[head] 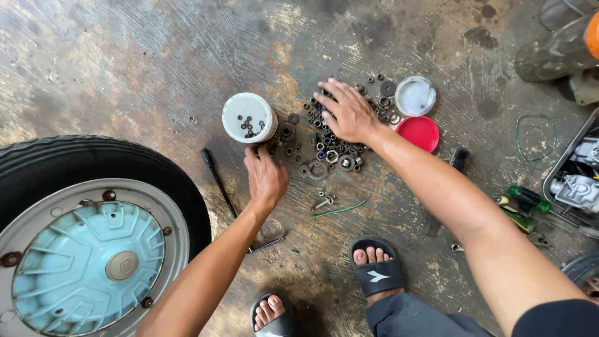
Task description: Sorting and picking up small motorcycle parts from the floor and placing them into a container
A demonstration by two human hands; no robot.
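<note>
My left hand (266,176) reaches down to the concrete floor just below a white round container (249,117) that holds several small dark nuts. Its fingers are curled together near loose nuts and washers; what they pinch is hidden. My right hand (347,112) lies palm down with fingers spread over a heap of nuts, washers and bolts (331,153) scattered on the floor.
A white lid (415,95) and a red lid (418,132) lie right of the heap. A tyre with a light blue hubcap (87,249) sits at the left. A thin dark rod (218,181), green-handled tools (524,203), a metal tray (577,178) and my sandalled feet (374,271) surround the spot.
</note>
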